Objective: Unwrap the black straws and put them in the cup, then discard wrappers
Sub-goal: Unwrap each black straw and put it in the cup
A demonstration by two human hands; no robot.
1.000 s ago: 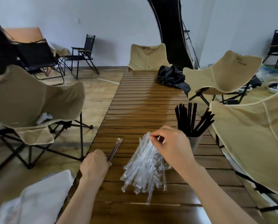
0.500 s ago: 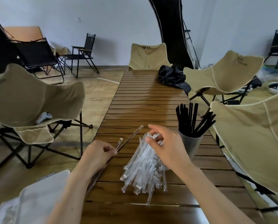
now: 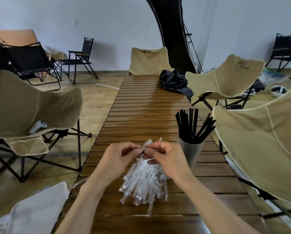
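wrapped straw mostly hidden between the fingertips, its black body hard to make out. left hand and right hand meeting just above the heap of clear wrappers, each pinching the wrapper end, fingers curled. cup of black straws just right of the heap, on the slatted table.

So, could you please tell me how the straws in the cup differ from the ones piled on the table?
The straws in the cup are bare and black; the piled straws look clear, seemingly still wrapped. The cup's straws stand upright and fanned in the cup; the piled ones lie flat on the wooden table. Both sit near the person's hands.
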